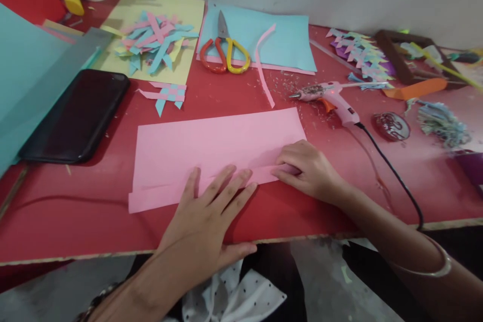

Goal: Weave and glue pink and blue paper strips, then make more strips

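A pink sheet of paper (219, 141) lies on the red table, its near edge folded over into a narrow strip. My left hand (211, 206) rests flat on that folded strip, fingers spread. At the right end of the fold, my right hand (307, 168) is closed, pinching the paper between thumb and bent fingers. Just beyond the sheet sit a small woven pink-and-blue paper piece (171, 94) and a curved pink paper strip (261, 63). Scissors with red and yellow handles (225, 50) lie farther back, partly on blue paper (279, 35).
A pink glue gun (332, 98) with a black cord lies to the right, near a round tin (391, 126) and a yarn tassel (441, 123). A black phone (77, 115) is at left. Folded paper strips (156, 37) are heaped on yellow paper (188, 10).
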Action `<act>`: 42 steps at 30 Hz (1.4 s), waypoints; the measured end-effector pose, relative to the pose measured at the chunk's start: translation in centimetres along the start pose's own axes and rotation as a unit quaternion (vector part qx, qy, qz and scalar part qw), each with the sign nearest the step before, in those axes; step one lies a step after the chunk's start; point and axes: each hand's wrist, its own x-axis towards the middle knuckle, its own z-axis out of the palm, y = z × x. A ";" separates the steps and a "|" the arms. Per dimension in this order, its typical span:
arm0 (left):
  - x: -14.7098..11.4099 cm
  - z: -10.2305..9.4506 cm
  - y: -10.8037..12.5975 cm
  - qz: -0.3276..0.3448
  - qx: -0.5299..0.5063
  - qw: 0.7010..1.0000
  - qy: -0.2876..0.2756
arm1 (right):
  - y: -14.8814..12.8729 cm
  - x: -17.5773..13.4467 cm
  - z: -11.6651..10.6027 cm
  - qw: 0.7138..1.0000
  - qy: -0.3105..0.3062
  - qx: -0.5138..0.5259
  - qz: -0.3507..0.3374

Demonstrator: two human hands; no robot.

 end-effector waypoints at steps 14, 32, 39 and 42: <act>0.0 -0.1 0.1 -0.004 0.001 1.000 0.003 | 0.7 -0.8 -0.4 0.998 -0.010 -0.037 0.042; -6.1 -1.3 -4.6 0.015 0.063 0.997 0.036 | 0.8 -1.0 0.0 0.997 0.026 -0.047 0.050; -9.1 -1.1 -6.0 0.007 0.097 0.994 0.042 | 0.5 -1.5 -0.2 0.995 0.057 -0.034 0.078; -10.4 -0.9 -6.2 -0.012 0.111 0.993 0.042 | 0.4 -1.7 -0.6 0.993 0.062 -0.017 0.099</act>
